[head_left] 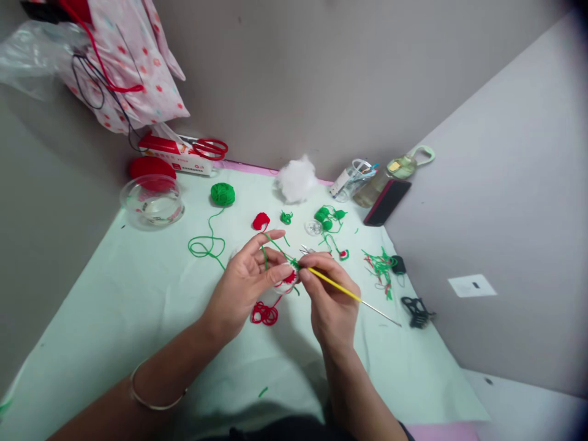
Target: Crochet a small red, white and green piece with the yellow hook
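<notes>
My left hand (243, 282) pinches a small round crochet piece (288, 277), red in the middle with white and green around it. Green yarn runs over the raised index finger of that hand. Between the thumb and fingers of my right hand (331, 294) is a crochet hook with a yellow handle (337, 284), its tip at the edge of the piece, hidden by fingers and yarn. A loop of red yarn (265, 313) lies below the piece. The green yarn trails left toward a green ball (223, 194).
At the back are a clear bowl (154, 202), red scissors (210, 149), white stuffing (297, 179) and a small red ball (261, 221). On the right stand a phone (387, 203) and a bottle (371, 187), with yarn scraps (381, 268) and a black clip (417, 312) nearer.
</notes>
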A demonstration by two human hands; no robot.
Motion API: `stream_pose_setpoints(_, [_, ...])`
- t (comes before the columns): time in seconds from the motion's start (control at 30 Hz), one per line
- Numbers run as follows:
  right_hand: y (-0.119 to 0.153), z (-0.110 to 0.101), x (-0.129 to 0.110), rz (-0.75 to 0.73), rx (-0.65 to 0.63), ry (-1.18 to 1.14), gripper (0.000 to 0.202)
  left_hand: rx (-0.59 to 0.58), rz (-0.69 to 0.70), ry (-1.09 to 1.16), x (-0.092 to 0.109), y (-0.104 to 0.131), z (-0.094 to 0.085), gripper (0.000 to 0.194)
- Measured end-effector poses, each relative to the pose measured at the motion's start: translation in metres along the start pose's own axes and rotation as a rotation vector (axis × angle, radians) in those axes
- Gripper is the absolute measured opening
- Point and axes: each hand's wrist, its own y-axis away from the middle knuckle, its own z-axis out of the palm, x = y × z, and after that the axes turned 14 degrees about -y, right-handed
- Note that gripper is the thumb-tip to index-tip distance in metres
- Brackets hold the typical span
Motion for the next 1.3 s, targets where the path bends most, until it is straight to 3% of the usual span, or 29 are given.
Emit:
stream_pose_setpoints(0.33, [-0.003, -0.007, -0.001, -0.056, -0.069, -0.074, 0.018, -0.072, -0.053, 0.071, 0.004, 0.006, 0.001, 0.047])
stream_pose_setpoints(0.63, [-0.009, -0.005, -0.009, 0.118, -0.008, -0.329, 0.015, -0.055, -0.001, 0.003, 0.006, 0.008, 0.001, 0.037])
stream_pose_setpoints(0.77, [-0.010, -0.007, -0.014, 0.115, -0.049, -0.354, 0.020, -0.059, 0.012, -0.026, 0.007, 0.008, 0.001, 0.036])
stream_pose_setpoints(0.93, [-0.004, -0.009, -0.018, -0.041, -0.086, -0.120, 0.021, -0.007, 0.070, -0.144, 0.005, 0.007, 0.000, 0.034])
stream_pose_setpoints(1.2, [0.005, -0.007, -0.014, -0.552, -0.239, 0.567, 0.024, 0.048, 0.085, -0.188, 0.002, 0.009, 0.004, 0.036])
stream_pose_setpoints(1.3, [0.004, -0.007, -0.012, -0.482, -0.201, 0.513, 0.026, 0.025, 0.049, -0.126, 0.005, 0.010, 0.005, 0.043])
